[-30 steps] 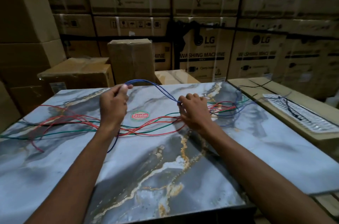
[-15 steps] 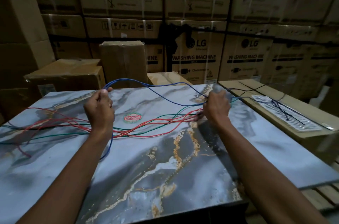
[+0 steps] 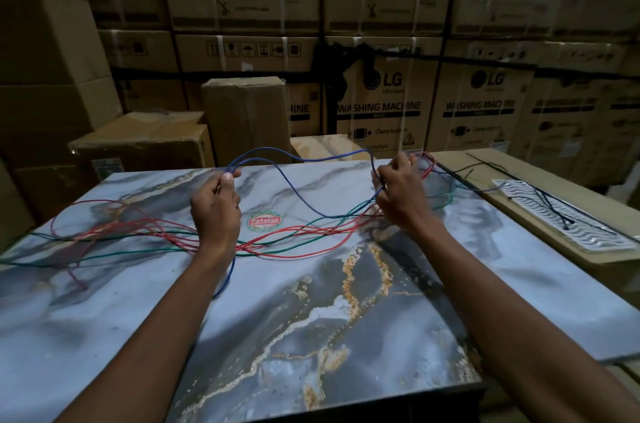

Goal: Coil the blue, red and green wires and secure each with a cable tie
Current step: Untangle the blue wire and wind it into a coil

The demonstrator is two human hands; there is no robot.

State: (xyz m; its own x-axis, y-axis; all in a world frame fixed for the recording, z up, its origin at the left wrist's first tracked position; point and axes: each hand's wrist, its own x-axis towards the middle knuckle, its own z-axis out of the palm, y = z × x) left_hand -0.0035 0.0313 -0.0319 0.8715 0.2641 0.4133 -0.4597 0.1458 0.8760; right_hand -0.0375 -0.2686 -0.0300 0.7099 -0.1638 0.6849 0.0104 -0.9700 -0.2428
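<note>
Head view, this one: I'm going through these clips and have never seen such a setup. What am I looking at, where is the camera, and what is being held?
There is no machine here. A person wears a wide-angle camera on the head, looking forward and down at their own bare arms.

The left hand and the right hand both grip the blue wire with curled fingers; it sags in a loop between them, lifted above the surface.

Below lies a marble-patterned slab with a round red sticker. The red wires and green wire lie loose and tangled across it. Nothing is coiled or tied yet.

To the right, thin black ties rest on a flat carton. Stacked cardboard boxes fill the background.
</note>
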